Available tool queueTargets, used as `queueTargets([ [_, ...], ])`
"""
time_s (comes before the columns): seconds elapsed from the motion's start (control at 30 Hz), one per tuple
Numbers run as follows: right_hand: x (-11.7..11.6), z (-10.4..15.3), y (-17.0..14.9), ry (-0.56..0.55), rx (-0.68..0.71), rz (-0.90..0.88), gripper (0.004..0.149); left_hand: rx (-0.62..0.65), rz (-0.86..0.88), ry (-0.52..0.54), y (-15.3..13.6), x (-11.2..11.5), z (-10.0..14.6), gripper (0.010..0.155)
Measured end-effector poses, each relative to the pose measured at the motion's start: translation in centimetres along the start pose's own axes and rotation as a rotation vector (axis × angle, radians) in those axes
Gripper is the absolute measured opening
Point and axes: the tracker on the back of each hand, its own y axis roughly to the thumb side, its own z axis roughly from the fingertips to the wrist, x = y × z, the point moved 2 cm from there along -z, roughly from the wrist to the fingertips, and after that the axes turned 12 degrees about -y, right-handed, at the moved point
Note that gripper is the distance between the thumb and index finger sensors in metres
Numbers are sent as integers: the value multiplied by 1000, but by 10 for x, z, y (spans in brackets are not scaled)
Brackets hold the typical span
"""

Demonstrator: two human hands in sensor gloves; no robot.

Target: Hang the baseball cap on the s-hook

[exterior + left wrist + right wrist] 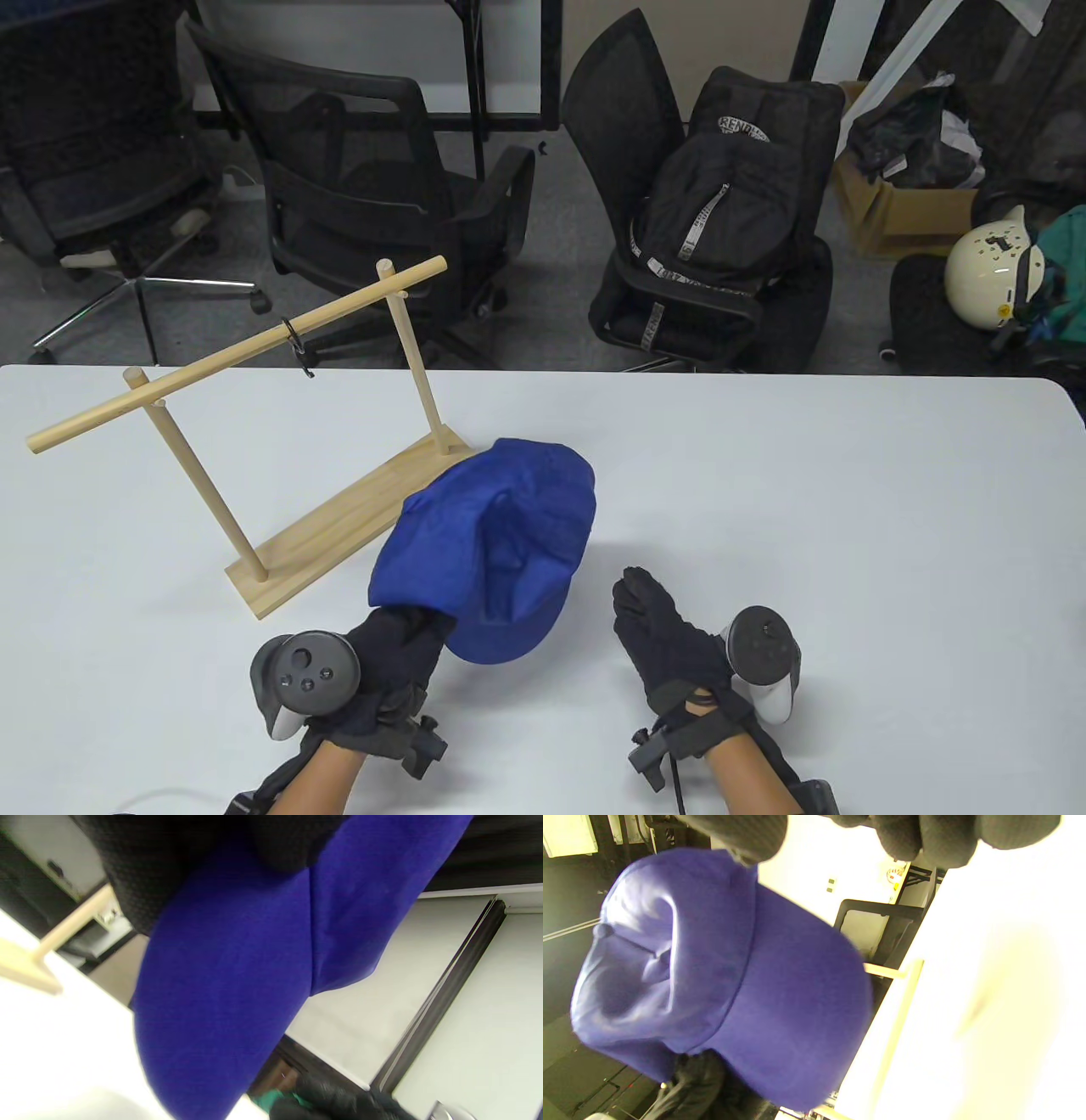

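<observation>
A blue baseball cap (496,548) is held up above the white table (764,475) by my left hand (399,654), which grips it at its near edge; the fingers are hidden under the cloth. The cap fills the left wrist view (237,984) and shows in the right wrist view (721,976). My right hand (657,628) is empty, fingers stretched forward, just right of the cap and apart from it. A black s-hook (297,344) hangs on the rail of a wooden rack (254,356), up and left of the cap.
The rack's wooden base (339,526) lies on the table behind and left of the cap. Office chairs (373,195), a black bag (730,221) and a white helmet (988,263) are beyond the table's far edge.
</observation>
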Motion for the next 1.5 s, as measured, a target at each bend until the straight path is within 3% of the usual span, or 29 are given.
queueTargets([
  [0.17, 4, -1, -1, -12, -3, -3, 72, -30, -92, 124, 10, -29, -1, 48],
  [0.4, 6, -2, -2, -12, -7, 10, 72, -115, -183, 215, 8, -69, -6, 47],
  [0.77, 7, -1, -3, -5, -7, 39, 72, -269, -283, 248, -18, -106, -14, 47],
  [1.07, 11, 1, -4, 0, -12, 61, 72, -392, -315, 226, -54, -103, -19, 47],
  [1.5, 19, 3, -6, -3, -22, 82, 71, -491, -229, 188, -114, -53, 0, 47],
])
